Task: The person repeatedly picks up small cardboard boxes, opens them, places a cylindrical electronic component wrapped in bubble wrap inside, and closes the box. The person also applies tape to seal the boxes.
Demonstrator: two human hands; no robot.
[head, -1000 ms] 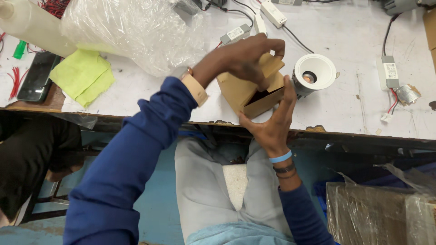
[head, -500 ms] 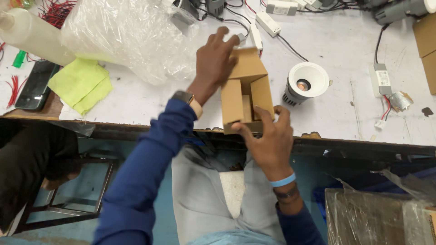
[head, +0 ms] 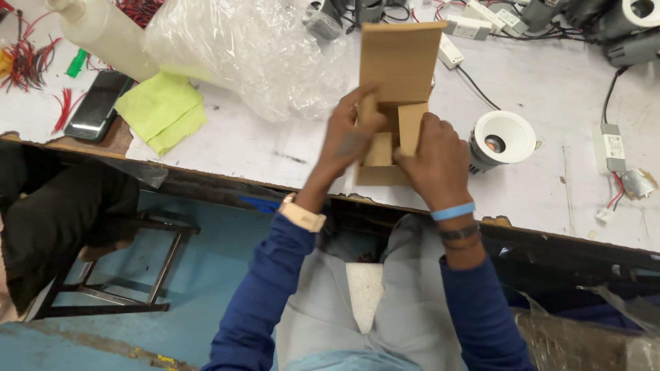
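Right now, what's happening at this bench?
A person seated at the white worktable has both hands on a small brown cardboard box. The left hand and right hand press on its inner flaps, and the lid flap stands open. A white round downlight sits just right of the box.

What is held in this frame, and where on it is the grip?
Both hands hold the small brown cardboard box: left hand at its left inner flap, right hand at the right flap and front edge.
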